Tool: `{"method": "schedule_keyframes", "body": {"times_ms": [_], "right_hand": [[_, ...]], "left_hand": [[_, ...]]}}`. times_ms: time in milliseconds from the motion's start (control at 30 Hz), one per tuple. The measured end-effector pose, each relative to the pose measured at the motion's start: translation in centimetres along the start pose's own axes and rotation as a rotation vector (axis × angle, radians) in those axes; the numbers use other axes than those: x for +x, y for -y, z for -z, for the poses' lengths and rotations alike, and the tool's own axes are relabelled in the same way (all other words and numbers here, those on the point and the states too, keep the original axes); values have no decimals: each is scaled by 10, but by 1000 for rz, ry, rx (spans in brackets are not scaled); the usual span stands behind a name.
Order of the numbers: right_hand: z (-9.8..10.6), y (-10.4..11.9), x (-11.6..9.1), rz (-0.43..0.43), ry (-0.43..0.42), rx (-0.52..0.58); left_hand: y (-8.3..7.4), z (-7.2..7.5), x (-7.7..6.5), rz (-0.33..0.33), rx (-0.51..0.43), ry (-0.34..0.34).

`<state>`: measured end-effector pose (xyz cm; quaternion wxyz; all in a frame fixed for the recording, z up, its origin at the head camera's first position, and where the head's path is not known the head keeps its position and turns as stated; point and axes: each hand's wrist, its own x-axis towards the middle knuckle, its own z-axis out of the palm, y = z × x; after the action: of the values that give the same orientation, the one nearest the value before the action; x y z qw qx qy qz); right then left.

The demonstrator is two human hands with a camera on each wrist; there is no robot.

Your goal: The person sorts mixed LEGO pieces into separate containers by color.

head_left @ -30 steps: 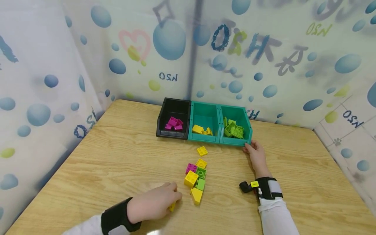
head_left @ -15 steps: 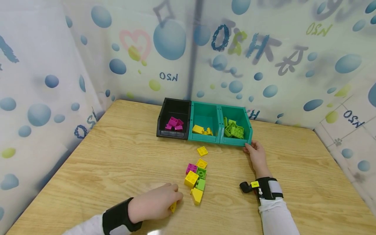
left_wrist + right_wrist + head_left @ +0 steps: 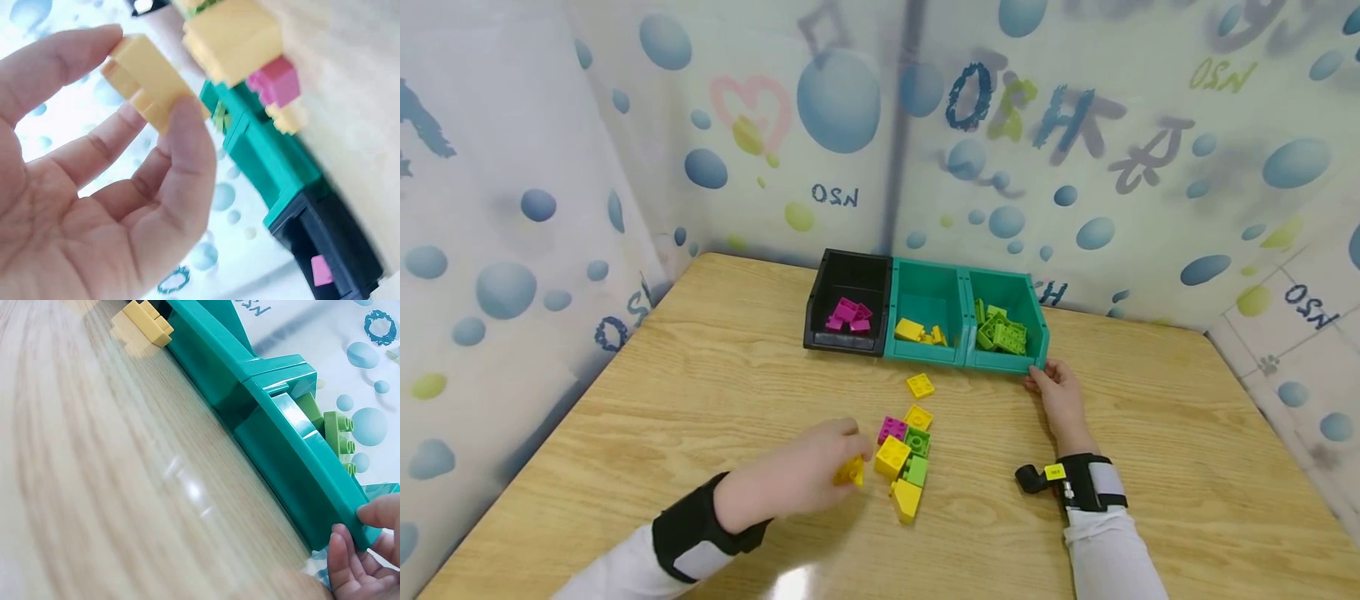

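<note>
My left hand (image 3: 808, 467) pinches a yellow toy brick (image 3: 153, 78) between thumb and fingertips, just left of the loose bricks. Beside it lie a large yellow brick (image 3: 892, 457), a magenta brick (image 3: 892, 429), a green brick (image 3: 917, 442), a lighter green brick (image 3: 915, 471) and a yellow sloped brick (image 3: 906, 500). My right hand (image 3: 1060, 400) grips the front right corner of the right teal bin (image 3: 1003, 362), with the thumb on the rim and fingers below it. Green bricks (image 3: 1002, 332) fill part of that bin.
Left of it stand a middle teal bin (image 3: 922, 352) holding yellow bricks and a black bin (image 3: 847, 342) holding magenta bricks. Two flat yellow pieces, one near the bins (image 3: 921, 385), lie on the wooden table (image 3: 722, 375). A printed curtain (image 3: 850, 108) hangs behind.
My left hand has lifted the yellow brick from the table and moved slightly away from me, up beside the loose bricks. The right hand keeps its grip on the bin corner.
</note>
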<state>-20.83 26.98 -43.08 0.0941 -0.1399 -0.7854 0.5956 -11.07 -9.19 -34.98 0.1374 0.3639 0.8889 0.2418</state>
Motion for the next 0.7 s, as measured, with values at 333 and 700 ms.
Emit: {"method": "schedule_keyframes", "body": {"times_ms": [333,700], "right_hand": [[0,-1,3,-16,-3,-20],[1,-2,3,-14,3,-14]], "left_hand": [[-1,17,13,-13,21,-151],[1,19,22,-1,5,-193]]}}
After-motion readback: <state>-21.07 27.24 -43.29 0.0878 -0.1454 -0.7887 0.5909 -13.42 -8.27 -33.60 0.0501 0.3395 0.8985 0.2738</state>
